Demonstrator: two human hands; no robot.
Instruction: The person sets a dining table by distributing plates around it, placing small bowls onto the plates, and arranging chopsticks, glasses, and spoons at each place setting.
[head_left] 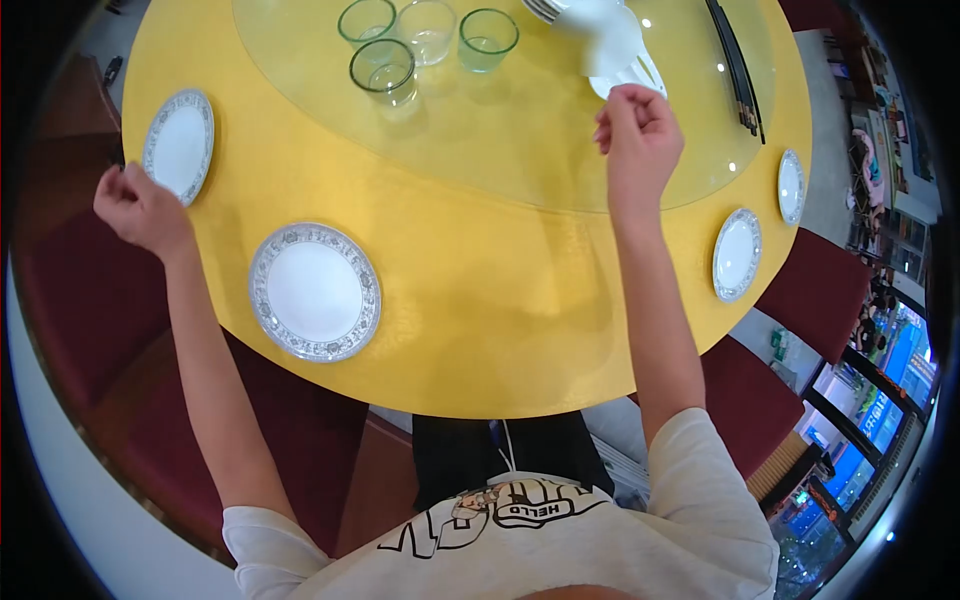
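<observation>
Over a round yellow tabletop (500, 330), the left hand (145, 208), fingers curled, is at a white plate with a grey patterned rim (180, 145). The right hand (640, 135), also curled, is near blurred white tableware (612, 45); whether either grips anything is unclear.

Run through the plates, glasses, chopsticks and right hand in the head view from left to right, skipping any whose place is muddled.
Leftmost plate, largest-looking plate, rightmost glass, right hand, black chopsticks, rightmost plate.
</observation>
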